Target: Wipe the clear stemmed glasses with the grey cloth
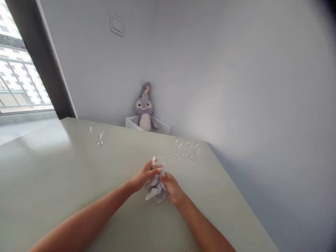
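- Two pale grey walls [249, 87] are joined in a corner behind the bench [65, 182].
- A white switch plate [117, 24] is mounted on the left wall [86, 63].
- Through a dark-framed window [26, 78], a railing [15, 61] and a pale building [6, 21] are seen.
- A plush toy [145, 121] is held in a white perforated basket [164, 129].
- Daylight is reflected on the bench's glossy left end.
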A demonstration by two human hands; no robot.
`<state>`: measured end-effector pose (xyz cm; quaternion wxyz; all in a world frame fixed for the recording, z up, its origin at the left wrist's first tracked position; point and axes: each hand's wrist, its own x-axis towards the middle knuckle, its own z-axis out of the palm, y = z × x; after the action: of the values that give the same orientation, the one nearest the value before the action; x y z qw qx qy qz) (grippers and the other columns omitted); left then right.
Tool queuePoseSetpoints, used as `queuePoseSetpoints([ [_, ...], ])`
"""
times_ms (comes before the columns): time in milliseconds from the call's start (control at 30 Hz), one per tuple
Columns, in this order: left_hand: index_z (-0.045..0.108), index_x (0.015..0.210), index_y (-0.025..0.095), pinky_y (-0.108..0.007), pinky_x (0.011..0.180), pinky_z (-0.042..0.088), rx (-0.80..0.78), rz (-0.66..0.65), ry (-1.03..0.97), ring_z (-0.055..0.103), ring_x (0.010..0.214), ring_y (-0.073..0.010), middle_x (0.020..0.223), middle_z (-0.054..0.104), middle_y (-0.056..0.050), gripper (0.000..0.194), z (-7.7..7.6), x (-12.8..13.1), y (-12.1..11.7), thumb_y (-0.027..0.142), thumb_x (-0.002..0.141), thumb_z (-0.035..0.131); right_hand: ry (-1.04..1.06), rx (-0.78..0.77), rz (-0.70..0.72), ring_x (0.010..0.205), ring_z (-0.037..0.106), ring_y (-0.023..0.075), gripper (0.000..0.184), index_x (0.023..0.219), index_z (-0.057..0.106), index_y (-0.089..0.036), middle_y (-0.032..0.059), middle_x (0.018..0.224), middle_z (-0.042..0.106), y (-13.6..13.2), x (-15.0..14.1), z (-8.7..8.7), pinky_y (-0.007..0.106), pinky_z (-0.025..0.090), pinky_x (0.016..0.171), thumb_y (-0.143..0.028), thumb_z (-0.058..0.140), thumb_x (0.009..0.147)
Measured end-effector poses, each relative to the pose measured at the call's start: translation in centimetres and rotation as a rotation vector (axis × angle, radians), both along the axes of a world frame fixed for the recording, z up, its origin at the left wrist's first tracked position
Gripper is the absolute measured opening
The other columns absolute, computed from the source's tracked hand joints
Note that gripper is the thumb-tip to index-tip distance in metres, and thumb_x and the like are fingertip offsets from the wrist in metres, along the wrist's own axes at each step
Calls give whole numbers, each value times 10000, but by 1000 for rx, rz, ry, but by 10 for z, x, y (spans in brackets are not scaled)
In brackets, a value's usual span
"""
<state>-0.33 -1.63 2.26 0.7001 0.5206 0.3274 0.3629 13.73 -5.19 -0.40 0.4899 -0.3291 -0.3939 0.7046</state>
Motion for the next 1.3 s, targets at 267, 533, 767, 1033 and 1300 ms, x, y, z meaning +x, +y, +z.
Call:
queuePoseSetpoints([
  [267,437,1093,189,-388,883,378,-75,163,1,521,1057,-253,1148,566,-139,549,-6,-2,2,343,640,707,-672,343,-245,613,468,127,223,918,570,-190,-12,701,568,-1,5,-1,228,348,551,-352,570,765],
  [533,429,997,169,-374,801,474,-177,287,-136,624,782,-169,918,629,-79,474,-16,-4,11,322,650,713,-1038,736,-325,716,509,186,221,1019,548,-243,40,862,590,-9,11,-1,280,360,624,-220,454,820],
  [767,492,864,157,-315,779,492,-207,333,-222,630,798,-160,870,617,-54,327,-17,-17,27,319,667,697,-1081,949,-373,874,499,261,364,1168,506,-205,119,1024,576,-16,20,19,370,363,747,-313,495,821],
  [1033,561,787,147,-247,637,462,-289,-5,-172,600,688,-137,804,627,-48,205,-15,-21,25,314,696,639,-1058,1049,69,988,461,232,407,1189,510,-317,27,1055,605,-26,5,40,398,386,799,-140,404,838],
  [1300,571,895,195,-285,752,449,-236,-84,-251,581,883,-176,999,616,-53,205,-5,-15,16,352,766,545,-869,852,31,783,504,162,233,962,644,-298,22,878,569,-25,11,37,316,417,734,-202,476,832],
])
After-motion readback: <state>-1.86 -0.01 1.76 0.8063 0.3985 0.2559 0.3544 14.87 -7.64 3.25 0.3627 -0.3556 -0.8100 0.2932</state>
